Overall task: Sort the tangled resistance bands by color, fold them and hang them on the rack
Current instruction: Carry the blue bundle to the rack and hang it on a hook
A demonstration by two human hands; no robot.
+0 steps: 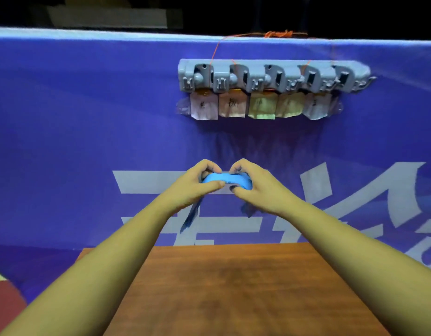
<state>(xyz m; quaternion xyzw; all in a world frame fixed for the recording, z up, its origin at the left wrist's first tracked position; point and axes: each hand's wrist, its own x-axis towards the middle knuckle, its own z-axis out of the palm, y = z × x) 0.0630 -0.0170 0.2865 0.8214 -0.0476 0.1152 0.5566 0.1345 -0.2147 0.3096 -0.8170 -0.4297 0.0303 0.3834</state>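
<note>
A blue resistance band (227, 179) is bunched between my two hands, held up in front of the blue banner wall. My left hand (197, 184) grips its left part and my right hand (254, 186) grips its right part. Loose ends of the band dangle below each hand. Above and a little to the right, a grey rack (270, 75) with several clips hangs on the wall by orange string. Nothing hangs from its clips. A row of coloured paper labels (255, 105) is taped just under the rack.
A brown wooden table (233, 287) lies below my forearms, its far edge near the blue banner wall (88, 117) with large white characters. A red floor patch (6, 301) shows at the lower left.
</note>
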